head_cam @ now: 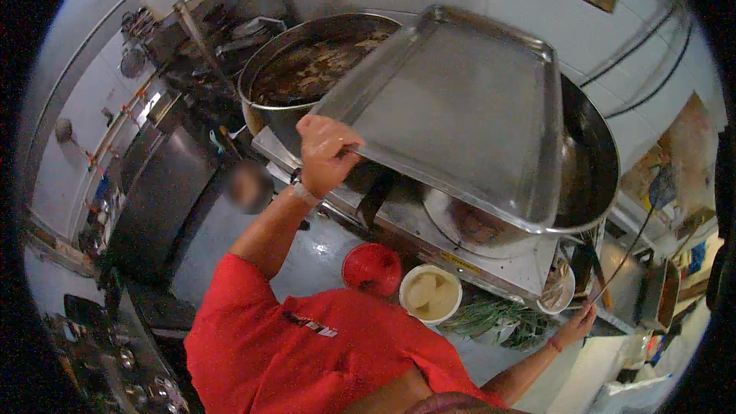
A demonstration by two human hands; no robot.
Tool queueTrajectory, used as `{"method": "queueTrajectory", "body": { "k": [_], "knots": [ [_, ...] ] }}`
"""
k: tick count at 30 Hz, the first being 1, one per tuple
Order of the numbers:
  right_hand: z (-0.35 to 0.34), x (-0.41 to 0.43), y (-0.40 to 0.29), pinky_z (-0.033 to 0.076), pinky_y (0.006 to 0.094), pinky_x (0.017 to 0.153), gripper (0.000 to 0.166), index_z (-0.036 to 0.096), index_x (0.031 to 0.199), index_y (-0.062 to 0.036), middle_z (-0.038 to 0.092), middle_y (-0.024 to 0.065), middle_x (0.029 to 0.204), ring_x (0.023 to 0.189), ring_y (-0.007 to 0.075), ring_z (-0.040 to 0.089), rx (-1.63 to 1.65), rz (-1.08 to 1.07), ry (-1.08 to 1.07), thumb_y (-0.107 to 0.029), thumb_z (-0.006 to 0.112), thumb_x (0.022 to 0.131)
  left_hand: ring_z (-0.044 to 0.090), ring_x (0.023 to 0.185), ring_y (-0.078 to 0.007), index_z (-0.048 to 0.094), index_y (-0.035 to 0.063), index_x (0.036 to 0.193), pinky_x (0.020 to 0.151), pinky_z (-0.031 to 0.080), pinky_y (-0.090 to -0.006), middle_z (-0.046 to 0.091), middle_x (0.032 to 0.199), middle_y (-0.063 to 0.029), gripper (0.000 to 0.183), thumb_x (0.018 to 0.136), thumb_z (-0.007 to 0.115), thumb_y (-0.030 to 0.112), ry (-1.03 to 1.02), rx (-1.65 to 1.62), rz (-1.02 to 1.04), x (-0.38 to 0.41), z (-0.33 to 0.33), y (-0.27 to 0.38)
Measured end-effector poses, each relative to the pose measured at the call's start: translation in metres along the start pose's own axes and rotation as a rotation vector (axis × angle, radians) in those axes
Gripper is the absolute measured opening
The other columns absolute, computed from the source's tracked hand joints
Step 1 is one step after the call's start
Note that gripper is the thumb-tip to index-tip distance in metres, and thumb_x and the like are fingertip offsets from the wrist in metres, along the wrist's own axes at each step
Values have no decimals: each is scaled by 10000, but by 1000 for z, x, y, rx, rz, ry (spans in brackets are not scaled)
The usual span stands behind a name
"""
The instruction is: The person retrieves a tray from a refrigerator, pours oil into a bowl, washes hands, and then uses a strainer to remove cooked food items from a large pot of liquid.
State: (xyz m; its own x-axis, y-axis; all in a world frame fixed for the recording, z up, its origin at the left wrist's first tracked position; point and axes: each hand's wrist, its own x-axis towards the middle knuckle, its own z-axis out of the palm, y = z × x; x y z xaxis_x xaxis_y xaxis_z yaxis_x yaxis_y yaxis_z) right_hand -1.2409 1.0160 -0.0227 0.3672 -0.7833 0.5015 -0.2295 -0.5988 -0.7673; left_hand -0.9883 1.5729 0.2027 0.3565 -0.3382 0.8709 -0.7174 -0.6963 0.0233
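My left hand [329, 155], with a band on its wrist, grips the near left corner of a large rectangular metal tray [454, 109]. The tray slants over a big steel stockpot [592, 155] and hides much of its opening. Whether it rests on the pot's rim, I cannot tell. Off to the right, my right hand [578, 325] holds the long thin handle of a ladle or skimmer [662, 187], whose dark head points up and away. A second stockpot [316, 63], at the left, contains dark broth with pale pieces floating in it.
Below the metal stove [489, 253] stand a red bucket [371, 269] and a white tub [431, 294] with pale contents. Long green leaves [500, 322] lie beside them. A small white container [558, 287] sits at the stove's right corner. Utensils [132, 60] hang along the left wall.
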Motion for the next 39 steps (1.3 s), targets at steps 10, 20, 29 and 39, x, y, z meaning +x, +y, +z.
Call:
{"method": "queueTrajectory", "body": {
  "k": [10, 20, 29, 39],
  "knots": [
    [-27, -100, -121, 482, 285, 781, 271, 579, 1065, 17, 586, 113, 1070, 924, 172, 555, -49, -38, 251, -199, 479, 936, 500, 937, -273, 552, 57, 943, 825, 394, -370, 549, 987, -107, 279, 691, 671, 75, 235, 39, -161, -38, -56, -107],
    [38, -200, -366, 391, 228, 596, 254, 593, 1020, 18, 581, 30, 859, 678, 99, 454, -154, -302, 236, -197, 502, 921, 485, 647, -215, 595, 45, 821, 609, 388, -325, 524, 703, -60, 154, 735, 694, 125, 64, -163, -490, -110, -78, -265],
    [110, -248, -537, 494, 296, 665, 124, 622, 912, -14, 648, 105, 862, 744, 222, 620, -223, -518, -340, 4, 609, 790, 506, 651, -159, 600, 16, 820, 620, 403, -260, 546, 712, -53, 85, 783, 651, 73, 90, -454, -574, -113, -89, -290],
    [176, -268, -574, 492, 331, 597, 130, 606, 934, -87, 638, 84, 818, 695, 248, 618, -188, -637, -431, -99, 626, 806, 425, 697, -68, 585, -23, 962, 642, 339, -210, 525, 783, 14, 208, 868, 550, 159, 155, -1308, -1023, -84, -126, -351]
  ]
}}
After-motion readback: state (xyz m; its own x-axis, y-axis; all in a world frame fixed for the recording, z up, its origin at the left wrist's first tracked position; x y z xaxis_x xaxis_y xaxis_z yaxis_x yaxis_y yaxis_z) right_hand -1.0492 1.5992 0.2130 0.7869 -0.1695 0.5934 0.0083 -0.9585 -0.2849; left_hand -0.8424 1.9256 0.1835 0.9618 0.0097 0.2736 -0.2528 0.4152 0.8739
